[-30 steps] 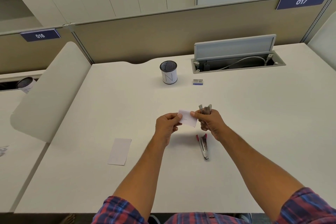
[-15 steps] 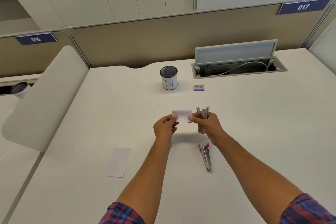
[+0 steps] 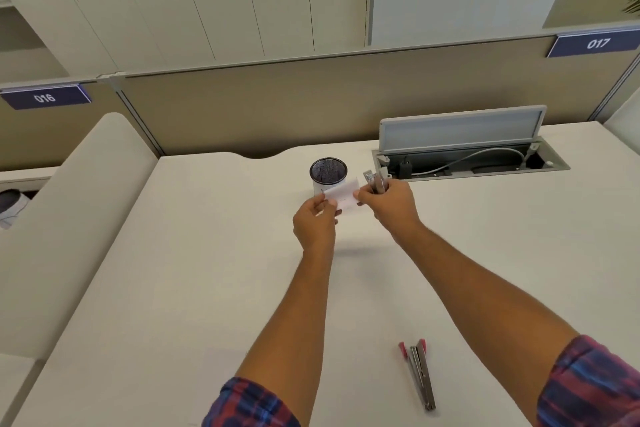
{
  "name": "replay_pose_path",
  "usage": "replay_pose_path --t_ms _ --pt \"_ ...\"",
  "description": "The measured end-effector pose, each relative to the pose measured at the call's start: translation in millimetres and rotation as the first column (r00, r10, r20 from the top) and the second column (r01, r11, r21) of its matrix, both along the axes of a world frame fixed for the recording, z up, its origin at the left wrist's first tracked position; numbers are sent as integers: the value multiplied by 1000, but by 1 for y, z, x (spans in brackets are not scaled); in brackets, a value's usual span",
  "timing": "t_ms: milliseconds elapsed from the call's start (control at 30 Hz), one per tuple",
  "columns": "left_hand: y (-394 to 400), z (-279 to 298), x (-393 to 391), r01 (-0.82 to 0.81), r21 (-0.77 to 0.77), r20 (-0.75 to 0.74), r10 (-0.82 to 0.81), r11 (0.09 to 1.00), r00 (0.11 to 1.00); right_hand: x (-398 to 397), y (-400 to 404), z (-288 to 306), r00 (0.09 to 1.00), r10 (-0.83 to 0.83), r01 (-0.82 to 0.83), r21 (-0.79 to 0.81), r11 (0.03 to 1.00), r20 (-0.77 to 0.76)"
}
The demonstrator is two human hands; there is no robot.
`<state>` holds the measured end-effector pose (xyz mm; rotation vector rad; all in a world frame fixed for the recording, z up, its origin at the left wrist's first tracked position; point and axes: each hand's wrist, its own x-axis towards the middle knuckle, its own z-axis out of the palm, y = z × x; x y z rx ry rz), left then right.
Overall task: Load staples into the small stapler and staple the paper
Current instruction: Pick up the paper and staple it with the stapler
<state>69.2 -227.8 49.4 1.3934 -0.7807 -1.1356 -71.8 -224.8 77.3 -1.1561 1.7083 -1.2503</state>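
Note:
A small white slip of paper [image 3: 343, 197] is held in the air between both hands, over the middle of the white desk. My left hand [image 3: 314, 224] pinches its left end. My right hand [image 3: 391, 204] pinches its right end and also grips a small metal stapler [image 3: 375, 180], whose grey jaws stick up above the fingers. A second, red-tipped metal stapler [image 3: 419, 373] lies open on the desk near my right forearm.
A mesh pen cup [image 3: 328, 174] stands just behind the paper. An open cable tray [image 3: 467, 163] with a raised lid sits in the desk [image 3: 194, 253] at back right. A beige partition [image 3: 277, 107] closes the far edge; a padded divider [image 3: 69, 218] stands left.
Both hands have carried the paper and stapler farther out over the desk, toward the pen cup. The view has tilted up, so the red-tipped stapler now lies low in the frame.

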Motion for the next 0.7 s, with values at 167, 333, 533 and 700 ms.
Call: replay_pose_path --t_ms 167,333,533,700 --pt "-33 8 -1 0 -123 383 47 992 923 2 -38 8 998 -44 44 4 999 -49" --pt "-52 5 -4 52 -211 569 80 976 818 3 -68 12 987 -99 102 14 995 -124" --pt "-62 -12 -1 122 -239 690 80 963 720 12 -94 8 974 -110 121 45 992 -199" --pt "-63 -21 1 161 -267 746 98 950 659 24 -107 -1 956 -79 105 80 991 -281"
